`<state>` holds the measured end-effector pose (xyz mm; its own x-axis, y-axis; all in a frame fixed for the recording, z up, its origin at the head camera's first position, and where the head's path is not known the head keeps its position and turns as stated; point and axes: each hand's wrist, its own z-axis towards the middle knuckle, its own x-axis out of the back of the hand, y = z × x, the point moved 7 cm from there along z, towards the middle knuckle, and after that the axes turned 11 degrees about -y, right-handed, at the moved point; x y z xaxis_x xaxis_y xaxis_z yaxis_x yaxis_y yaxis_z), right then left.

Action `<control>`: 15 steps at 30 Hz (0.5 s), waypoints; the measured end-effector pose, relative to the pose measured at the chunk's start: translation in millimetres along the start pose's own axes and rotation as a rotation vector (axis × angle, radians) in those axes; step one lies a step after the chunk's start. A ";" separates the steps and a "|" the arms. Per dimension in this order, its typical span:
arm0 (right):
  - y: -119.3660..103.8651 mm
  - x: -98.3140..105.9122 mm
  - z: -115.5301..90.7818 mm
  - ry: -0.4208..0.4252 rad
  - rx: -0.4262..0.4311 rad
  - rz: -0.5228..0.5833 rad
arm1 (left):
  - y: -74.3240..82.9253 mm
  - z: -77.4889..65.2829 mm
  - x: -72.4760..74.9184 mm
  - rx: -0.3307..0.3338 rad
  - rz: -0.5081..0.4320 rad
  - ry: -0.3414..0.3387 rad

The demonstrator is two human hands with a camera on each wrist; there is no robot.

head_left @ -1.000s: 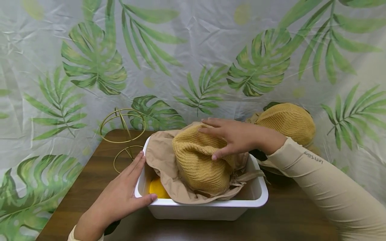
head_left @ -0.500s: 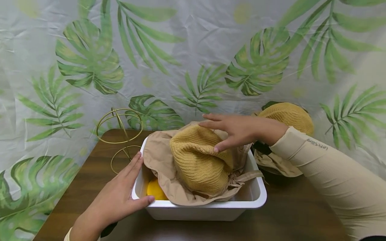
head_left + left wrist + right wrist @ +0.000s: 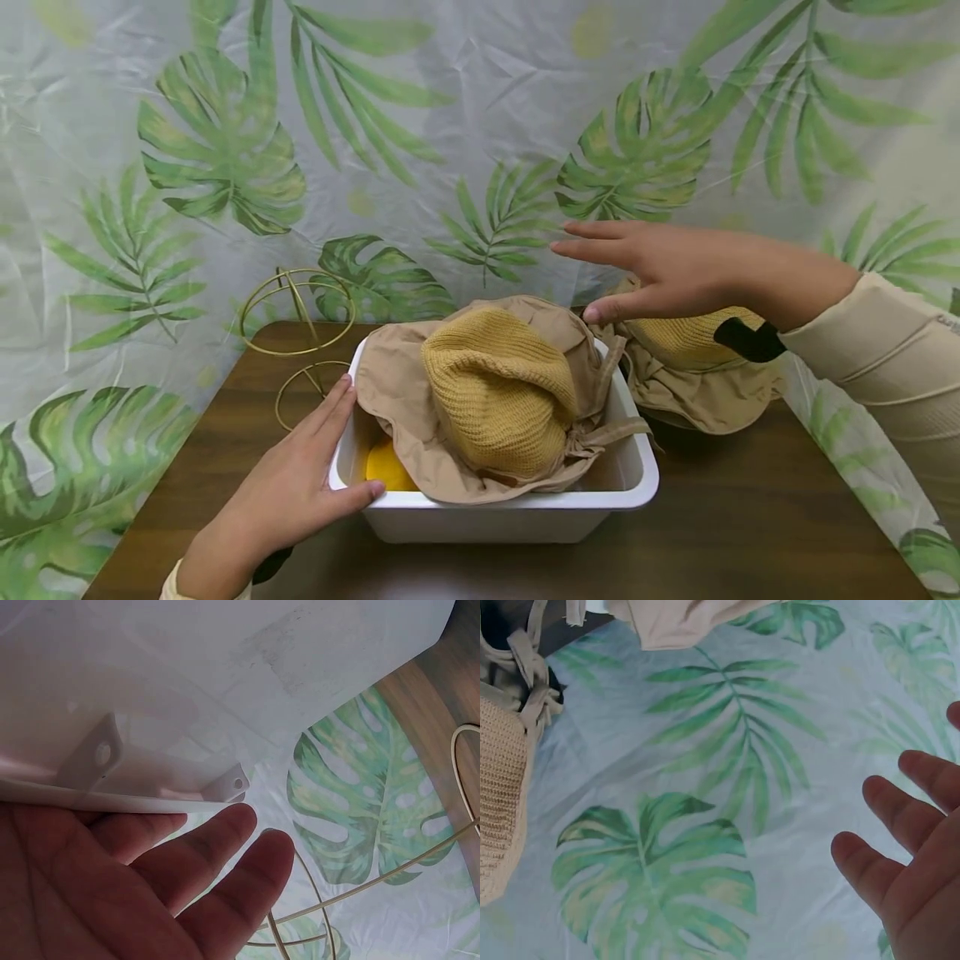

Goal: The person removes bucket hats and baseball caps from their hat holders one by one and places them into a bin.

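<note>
A white plastic bin [image 3: 517, 523] stands on the table. In it lies a hat with a mustard knit crown [image 3: 498, 392] and a beige fabric brim [image 3: 401, 367], spilling over the near and left rim. My left hand [image 3: 288, 479] rests on the bin's left rim, fingers straight, thumb at the near corner. The left wrist view shows those fingers [image 3: 202, 862] against the rim's underside. My right hand [image 3: 675, 267] is in the air, fingers extended, holding nothing. Behind it, partly hidden, sits a second similar hat [image 3: 705, 392], also at the left of the right wrist view [image 3: 499, 795].
Something bright yellow [image 3: 386, 467] lies in the bin under the brim. A gold wire stand [image 3: 300, 312] is at the table's back left. Behind the dark wooden table [image 3: 720, 517] hangs a leaf-patterned cloth [image 3: 480, 125].
My right hand has lifted off the knit crown and moved up and to the right, showing more of both hats. The left hand has stayed on the bin's rim.
</note>
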<state>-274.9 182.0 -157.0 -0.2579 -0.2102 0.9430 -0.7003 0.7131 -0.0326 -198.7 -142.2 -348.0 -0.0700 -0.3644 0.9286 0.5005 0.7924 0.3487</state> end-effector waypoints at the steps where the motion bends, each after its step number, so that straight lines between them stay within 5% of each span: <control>1: -0.9 0.7 -1.9 0.002 -0.001 -0.001 | -0.4 0.1 0.6 0.000 0.001 0.002; 6: 9.2 -12.3 3.8 0.015 -0.005 0.016 | -1.7 0.4 2.7 -0.002 0.010 0.006; 15: 53.7 -69.1 47.9 -0.021 -0.016 0.118 | 0.5 0.1 0.1 -0.003 0.002 0.003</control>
<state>-326.6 202.8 -239.8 -0.3519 -0.1378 0.9258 -0.6535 0.7443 -0.1376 -198.5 -141.8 -347.8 -0.0658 -0.3641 0.9290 0.5033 0.7918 0.3460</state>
